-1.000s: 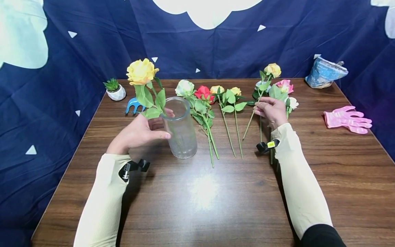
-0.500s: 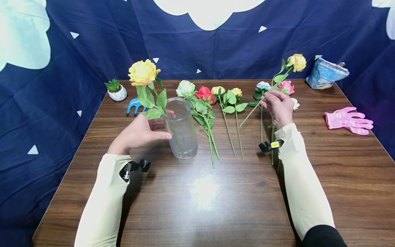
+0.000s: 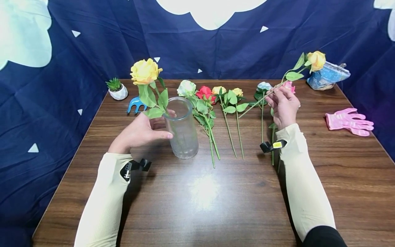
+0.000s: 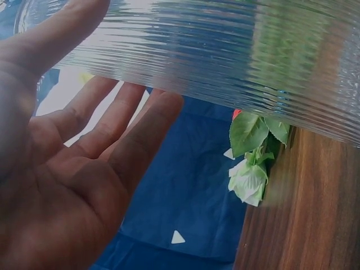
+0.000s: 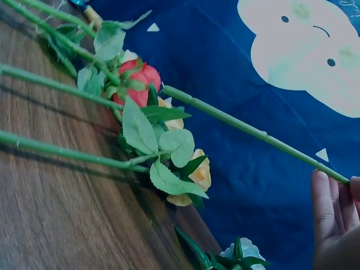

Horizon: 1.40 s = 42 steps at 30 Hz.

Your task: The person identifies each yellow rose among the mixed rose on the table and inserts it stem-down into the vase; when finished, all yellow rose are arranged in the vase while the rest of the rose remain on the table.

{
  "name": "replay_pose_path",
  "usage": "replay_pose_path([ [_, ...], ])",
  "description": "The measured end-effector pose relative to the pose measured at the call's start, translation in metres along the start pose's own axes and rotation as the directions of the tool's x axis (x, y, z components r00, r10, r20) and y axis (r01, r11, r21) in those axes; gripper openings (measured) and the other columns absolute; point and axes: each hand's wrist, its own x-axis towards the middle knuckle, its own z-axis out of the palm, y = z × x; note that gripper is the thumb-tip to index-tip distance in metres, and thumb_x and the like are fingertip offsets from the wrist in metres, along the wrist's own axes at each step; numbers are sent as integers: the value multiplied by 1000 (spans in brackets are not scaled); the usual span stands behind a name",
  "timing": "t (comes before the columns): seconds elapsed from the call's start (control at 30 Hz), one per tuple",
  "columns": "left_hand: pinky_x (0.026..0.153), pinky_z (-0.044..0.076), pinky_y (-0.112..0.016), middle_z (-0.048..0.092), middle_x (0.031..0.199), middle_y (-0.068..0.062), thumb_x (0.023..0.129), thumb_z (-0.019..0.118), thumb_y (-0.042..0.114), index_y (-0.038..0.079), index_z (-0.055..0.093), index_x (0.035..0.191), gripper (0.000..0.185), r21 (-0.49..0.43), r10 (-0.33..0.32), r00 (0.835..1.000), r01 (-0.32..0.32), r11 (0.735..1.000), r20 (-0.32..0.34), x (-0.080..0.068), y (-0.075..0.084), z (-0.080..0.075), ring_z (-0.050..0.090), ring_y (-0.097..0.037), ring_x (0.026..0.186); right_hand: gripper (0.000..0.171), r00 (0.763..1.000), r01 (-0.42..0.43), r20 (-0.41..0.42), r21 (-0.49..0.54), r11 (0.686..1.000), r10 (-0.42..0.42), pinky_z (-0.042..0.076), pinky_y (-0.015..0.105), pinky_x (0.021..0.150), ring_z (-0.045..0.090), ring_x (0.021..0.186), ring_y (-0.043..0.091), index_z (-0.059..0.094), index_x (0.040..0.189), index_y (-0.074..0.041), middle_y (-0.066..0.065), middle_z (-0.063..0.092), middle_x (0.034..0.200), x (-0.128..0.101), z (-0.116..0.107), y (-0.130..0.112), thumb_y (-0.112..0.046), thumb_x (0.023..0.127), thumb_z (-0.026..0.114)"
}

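The clear ribbed glass vase [image 3: 184,135] stands upright on the table, with one large yellow rose [image 3: 145,72] leaning out over its left rim. My left hand [image 3: 142,132] holds the vase from its left side, thumb in front and fingers behind; the left wrist view shows the thumb [image 4: 62,34] against the ribbed glass. Over the table's right part, my right hand [image 3: 285,106] pinches the stem [image 5: 247,126] of another yellow rose [image 3: 316,61]. That rose is tilted, its bloom up to the right and its bare stem end pointing down to the left.
Between the hands lie a white rose [image 3: 186,88], a red rose [image 3: 206,94] and two small yellow roses [image 3: 237,92]. A pale blue rose [image 3: 264,86] and a partly hidden pink rose [image 3: 289,86] lie by my right hand. Around them are a pink glove [image 3: 348,121], a blue bag [image 3: 328,75], a blue rake head [image 3: 135,104] and a potted succulent [image 3: 118,90].
My right hand has moved slightly right and up, tilting its yellow rose from nearly upright toward the right. The left hand stays at the vase.
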Motion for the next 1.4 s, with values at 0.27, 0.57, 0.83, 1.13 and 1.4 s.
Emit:
replay_pose_path([
  [0.27,108,48,-21,58,141,-19,83,80,-9,-7,53,140,63,4,10,1000,-10,1000,4,0,0,0,59,-12,126,21,999,21,39,36,999,-22,64,25,60,72,62,19,60,85,2,13,68,74,0,0,0,14,100,53],
  [0.57,108,48,-21,58,141,-19,83,79,-9,-8,51,140,64,5,14,1000,-14,1000,8,0,0,0,58,-17,129,19,999,21,40,138,990,-27,64,27,59,72,66,24,58,86,3,17,68,81,-4,6,-4,13,101,52],
  [0.83,108,49,-22,59,139,-18,83,80,-8,-6,52,140,63,7,14,1000,-14,1000,11,0,1,-1,57,-22,130,16,999,-7,49,177,984,-2,65,29,65,73,69,24,55,89,3,17,68,82,-9,13,-7,11,102,53],
  [1.13,110,49,-28,59,139,-20,84,79,-8,-7,51,141,63,-2,-5,1000,5,1000,17,1,1,0,55,-32,134,15,993,-7,114,194,981,-15,66,31,70,72,71,26,56,90,4,17,68,83,-16,23,-8,11,102,51],
  [1.4,111,48,-28,58,139,-19,84,80,-7,-6,51,141,64,9,-8,1000,8,1000,19,1,1,-1,55,-31,134,18,982,17,181,175,984,-49,65,29,72,72,74,25,56,90,3,16,69,83,-26,31,-7,11,103,48],
])
